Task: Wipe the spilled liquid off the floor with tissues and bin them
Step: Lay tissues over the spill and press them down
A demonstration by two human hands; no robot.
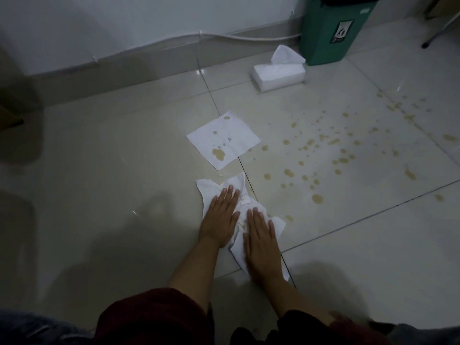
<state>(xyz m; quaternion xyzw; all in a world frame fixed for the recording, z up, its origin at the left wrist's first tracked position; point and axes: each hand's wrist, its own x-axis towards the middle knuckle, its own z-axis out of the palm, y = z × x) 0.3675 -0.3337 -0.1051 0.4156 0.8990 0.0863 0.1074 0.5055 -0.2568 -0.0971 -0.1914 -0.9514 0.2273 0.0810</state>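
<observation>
Dark red sleeves (154, 317) pushed up the forearms frame the bottom of the view as a person leans over a pale tiled floor (99, 170), both palms flat on a crumpled white tissue (242, 210) that straddles a dark grout line. Left hand (220, 220) and right hand (260, 235) lie side by side, each grip spread with fingers straight and pressing down, pinching nothing. Just beyond the fingertips a second tissue (224, 139) lies open and flat, blotched with tan patches where it has soaked up liquid. To the right of both sheets the spilled liquid (336, 150) remains as a wide scatter of tan drops and small puddles running toward the right edge of the floor, none of it under a tissue. A white tissue pack (278, 75), one sheet standing up from its slot, sits near the far wall, touching or just beside a green bin (333, 31) lined with a dark bag. By the look of it the job is in its early part: one patch near the grout line is being blotted, most of the splatter is untouched, and no used tissue can be seen in the bin, whose inside is out of view
</observation>
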